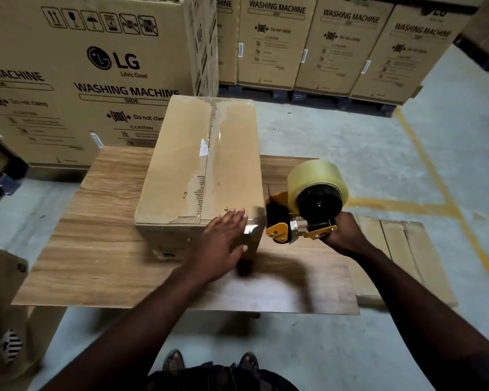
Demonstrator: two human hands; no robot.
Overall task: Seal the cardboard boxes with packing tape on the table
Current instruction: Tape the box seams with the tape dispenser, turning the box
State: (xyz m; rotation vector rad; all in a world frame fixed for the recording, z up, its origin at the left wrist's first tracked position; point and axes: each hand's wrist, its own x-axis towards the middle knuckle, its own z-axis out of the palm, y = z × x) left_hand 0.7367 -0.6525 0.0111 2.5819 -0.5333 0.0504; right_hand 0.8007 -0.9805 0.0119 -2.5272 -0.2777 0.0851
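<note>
Standing at the near edge of the wooden worktop (96,249), a person shows two sandalled feet (175,359) on the grey floor at the bottom of the view. The hands are apart. The left hand (223,244) lies flat with straight fingers over the near right corner of the cardboard box (187,170), on a shiny piece of tape folded over that edge. The right hand (342,235) is curled round the handle of a yellow and black tape dispenser (280,230), held just beside the box's right side and above the worktop. The dispenser carries a thick roll of clear packing tape (314,176). The box sits lengthwise on the worktop, running away from the person, with a strip of clear tape (216,136) along its top seam; the paper beside the seam is torn near the front. Flattened cardboard (401,249) lies on the floor to the right, near a yellow floor line (435,170). Behind the worktop stands a large carton (82,66) printed "LG", "Life's Good", "WASHING MACHINE", "SIDE", "Do not clamp" and "CAUTION", with handling symbols along its top. Farther back, a row of cartons (277,43) reads "WASHING MACHINE" and "Do not clamp".
</note>
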